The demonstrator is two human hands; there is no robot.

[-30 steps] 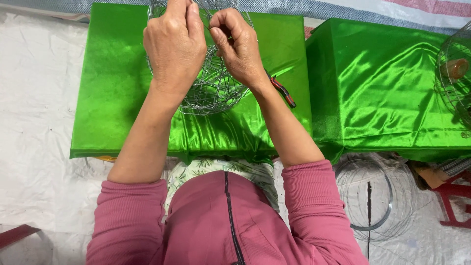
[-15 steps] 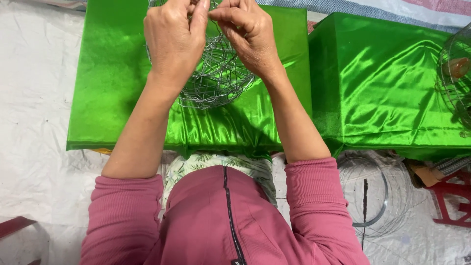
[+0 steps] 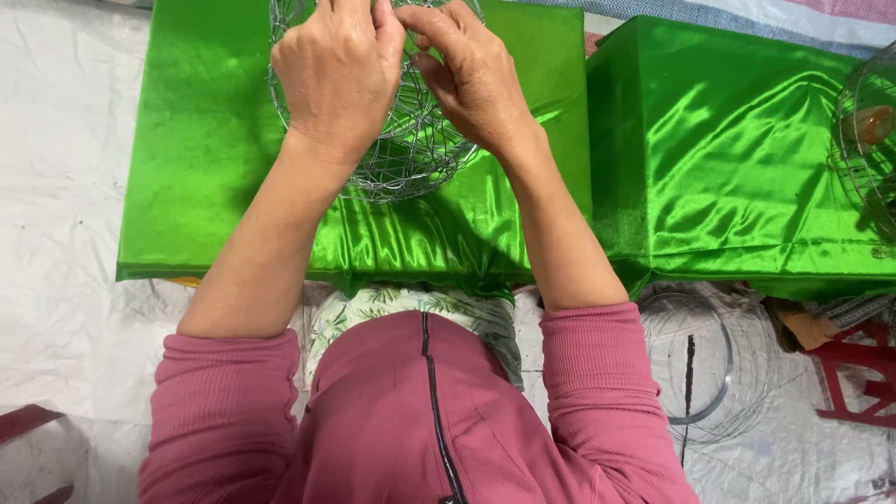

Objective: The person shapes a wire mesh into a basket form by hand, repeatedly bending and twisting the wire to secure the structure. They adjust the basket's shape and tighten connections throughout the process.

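At the bottom of the frame, pink sleeves reach up over the green satin table [image 3: 205, 187]. Upper centre, the left hand [image 3: 338, 75] curls closed around the wire cage [image 3: 411, 159], steadying it, while the right hand [image 3: 471, 79] pinches its wires fingertip-tight. Far right, another wire guard [image 3: 868, 149].

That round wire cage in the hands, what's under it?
The wire cage rests on shiny green cloth. The cloth hides whatever it covers; the hands hide the cage's top.
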